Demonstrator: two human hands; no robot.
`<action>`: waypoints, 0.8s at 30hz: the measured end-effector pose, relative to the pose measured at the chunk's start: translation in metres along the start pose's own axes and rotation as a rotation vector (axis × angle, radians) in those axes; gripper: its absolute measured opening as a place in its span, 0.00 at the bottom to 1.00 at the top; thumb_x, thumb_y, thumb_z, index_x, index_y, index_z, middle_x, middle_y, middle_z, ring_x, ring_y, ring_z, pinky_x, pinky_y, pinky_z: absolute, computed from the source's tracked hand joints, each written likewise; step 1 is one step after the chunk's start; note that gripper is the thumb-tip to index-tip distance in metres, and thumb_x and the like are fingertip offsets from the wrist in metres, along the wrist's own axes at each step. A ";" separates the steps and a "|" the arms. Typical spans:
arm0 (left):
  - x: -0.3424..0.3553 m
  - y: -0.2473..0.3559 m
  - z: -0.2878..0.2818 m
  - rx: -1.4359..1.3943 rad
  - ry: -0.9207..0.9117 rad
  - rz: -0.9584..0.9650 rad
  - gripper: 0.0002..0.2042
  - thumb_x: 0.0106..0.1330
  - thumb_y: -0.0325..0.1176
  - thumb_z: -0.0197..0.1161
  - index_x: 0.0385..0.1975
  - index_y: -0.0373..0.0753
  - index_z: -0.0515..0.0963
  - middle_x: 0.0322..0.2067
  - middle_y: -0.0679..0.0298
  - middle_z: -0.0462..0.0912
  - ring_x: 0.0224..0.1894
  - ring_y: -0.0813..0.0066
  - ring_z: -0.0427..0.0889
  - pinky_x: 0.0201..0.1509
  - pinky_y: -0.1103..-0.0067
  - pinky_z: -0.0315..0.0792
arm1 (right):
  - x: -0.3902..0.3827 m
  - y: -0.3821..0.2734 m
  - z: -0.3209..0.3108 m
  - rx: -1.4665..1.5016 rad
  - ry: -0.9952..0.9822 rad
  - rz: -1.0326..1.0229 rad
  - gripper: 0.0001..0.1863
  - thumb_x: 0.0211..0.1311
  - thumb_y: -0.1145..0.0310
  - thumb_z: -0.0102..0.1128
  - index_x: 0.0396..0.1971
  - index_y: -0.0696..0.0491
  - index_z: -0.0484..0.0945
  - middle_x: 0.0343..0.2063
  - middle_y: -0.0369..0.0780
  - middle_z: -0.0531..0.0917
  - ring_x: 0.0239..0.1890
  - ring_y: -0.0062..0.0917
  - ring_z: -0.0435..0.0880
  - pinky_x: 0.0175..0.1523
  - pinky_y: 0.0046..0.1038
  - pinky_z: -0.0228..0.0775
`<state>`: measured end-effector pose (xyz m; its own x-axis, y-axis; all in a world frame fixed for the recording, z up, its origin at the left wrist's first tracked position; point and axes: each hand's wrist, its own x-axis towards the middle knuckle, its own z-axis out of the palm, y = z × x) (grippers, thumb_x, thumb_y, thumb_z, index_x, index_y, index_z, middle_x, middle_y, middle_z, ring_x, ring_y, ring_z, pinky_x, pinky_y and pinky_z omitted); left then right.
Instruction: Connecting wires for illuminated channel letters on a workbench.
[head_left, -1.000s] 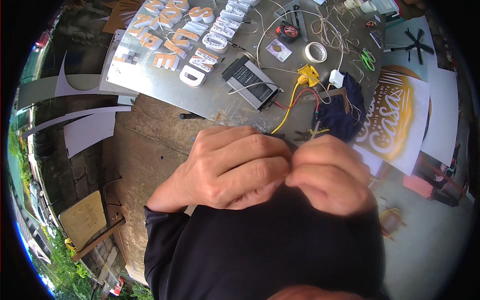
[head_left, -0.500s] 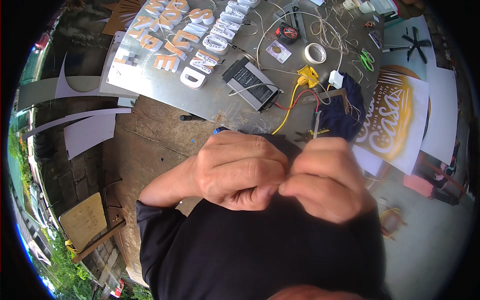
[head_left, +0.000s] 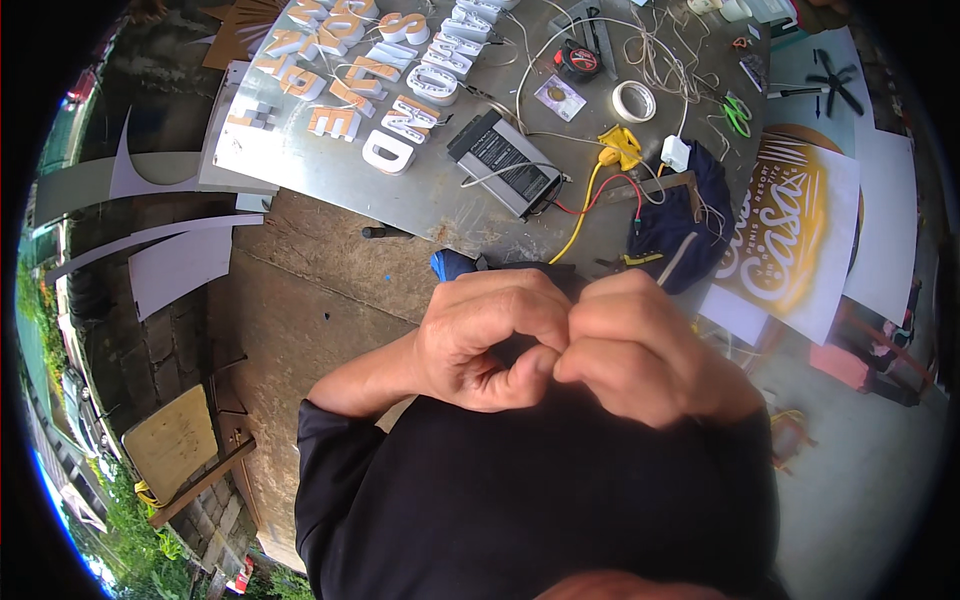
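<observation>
My left hand (head_left: 490,340) and my right hand (head_left: 650,355) meet fingertip to fingertip in front of my dark shirt, below the metal table (head_left: 320,205). Left fingers curl toward the thumb in a pinch; right fingers are bent closed. What they pinch is too small or hidden to make out. A thin pale strip (head_left: 676,258) rises behind my right hand; I cannot tell whether it is held. Beyond my hands lie a dark blue cloth (head_left: 705,230), a blue object (head_left: 450,265) and yellow-handled tool parts (head_left: 642,259).
On the table are cut letter shapes (head_left: 385,150), a power supply box (head_left: 505,165), tangled wires, a yellow socket (head_left: 620,145), tape roll (head_left: 632,101), tape measure (head_left: 577,60) and green-handled tool (head_left: 738,115). Printed signboard (head_left: 815,230) stands right; pale offcuts (head_left: 180,270) lie left.
Both hands have shifted slightly rightward in view. My left index finger and thumb now form a visible loop. The pale strip has tilted further to the right.
</observation>
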<state>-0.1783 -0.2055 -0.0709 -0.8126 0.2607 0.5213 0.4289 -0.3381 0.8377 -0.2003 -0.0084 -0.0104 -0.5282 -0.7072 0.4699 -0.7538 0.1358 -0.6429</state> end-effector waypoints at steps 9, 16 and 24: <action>0.009 0.003 0.007 -0.122 0.227 0.064 0.13 0.59 0.27 0.77 0.39 0.27 0.82 0.34 0.52 0.86 0.35 0.65 0.87 0.39 0.75 0.81 | 0.010 0.004 -0.006 0.378 0.230 0.197 0.13 0.54 0.81 0.76 0.37 0.56 0.81 0.32 0.41 0.85 0.33 0.27 0.84 0.36 0.27 0.76; 0.012 0.010 -0.003 -0.129 0.073 0.030 0.13 0.56 0.26 0.78 0.39 0.28 0.86 0.36 0.51 0.87 0.36 0.66 0.87 0.39 0.77 0.80 | 0.001 -0.001 -0.003 0.408 0.329 0.226 0.16 0.51 0.79 0.80 0.37 0.56 0.81 0.32 0.41 0.85 0.30 0.25 0.86 0.31 0.22 0.77; 0.015 0.026 0.001 -0.412 0.136 -0.359 0.06 0.59 0.27 0.74 0.33 0.32 0.87 0.34 0.51 0.86 0.33 0.70 0.85 0.39 0.77 0.78 | 0.008 -0.005 -0.003 0.063 0.351 0.072 0.15 0.45 0.79 0.80 0.35 0.55 0.87 0.29 0.40 0.84 0.26 0.22 0.83 0.26 0.18 0.74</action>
<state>-0.1792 -0.2091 -0.0414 -0.9343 0.3149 0.1669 -0.0512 -0.5821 0.8115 -0.2022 -0.0120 -0.0019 -0.6896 -0.4142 0.5940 -0.6898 0.1259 -0.7130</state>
